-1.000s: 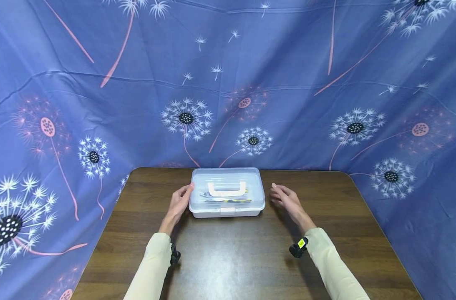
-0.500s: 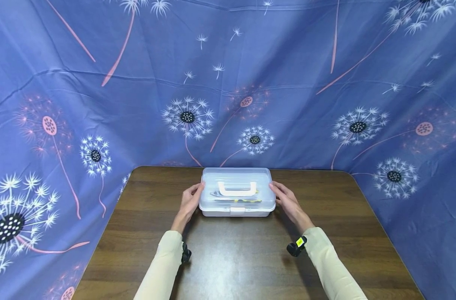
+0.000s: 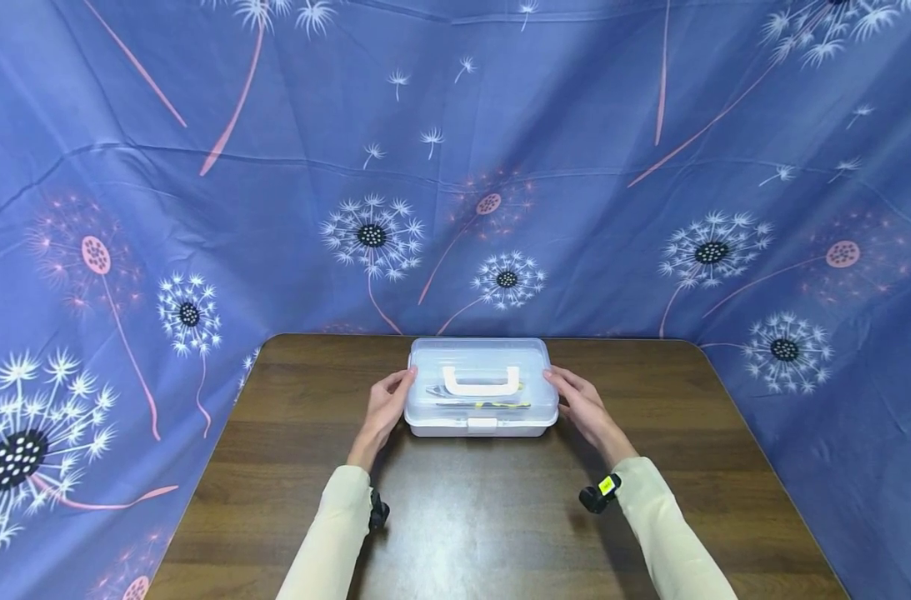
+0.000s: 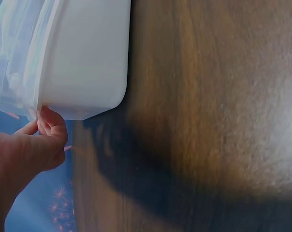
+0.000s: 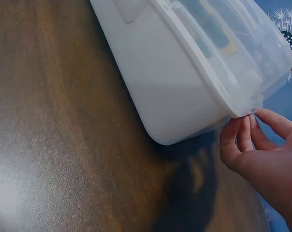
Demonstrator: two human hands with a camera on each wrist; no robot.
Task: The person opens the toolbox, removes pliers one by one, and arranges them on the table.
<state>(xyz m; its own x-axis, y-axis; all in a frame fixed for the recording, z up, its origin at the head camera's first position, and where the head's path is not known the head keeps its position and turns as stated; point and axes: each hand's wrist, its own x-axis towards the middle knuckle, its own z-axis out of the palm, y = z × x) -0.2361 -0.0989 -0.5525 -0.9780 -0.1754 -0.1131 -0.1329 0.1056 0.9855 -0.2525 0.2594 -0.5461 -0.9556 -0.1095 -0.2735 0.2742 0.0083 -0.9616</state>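
Note:
A plastic storage box (image 3: 432,421) with a white base and a clear lid (image 3: 425,354) sits near the table's far edge. Its lid is down, and a white carry handle (image 3: 481,388) lies on top. Through the lid, several thin items show, some with yellow; their kind is unclear. My left hand (image 3: 382,410) holds the box's left end, fingers curled at the rim in the left wrist view. At the opposite end, my right hand (image 3: 588,415) grips the same rim; the right wrist view shows its fingertips (image 5: 243,123) under the lip. A front latch (image 3: 482,425) is fastened against the base.
The box stands on a brown wooden table (image 3: 455,517). A blue curtain (image 3: 275,242) with dandelion prints hangs right behind the table's far edge and at both sides. Each wrist wears a black camera.
The box has shifted to the right with my left hand on it. My right hand, apart from the box a second ago, now grips its right end.

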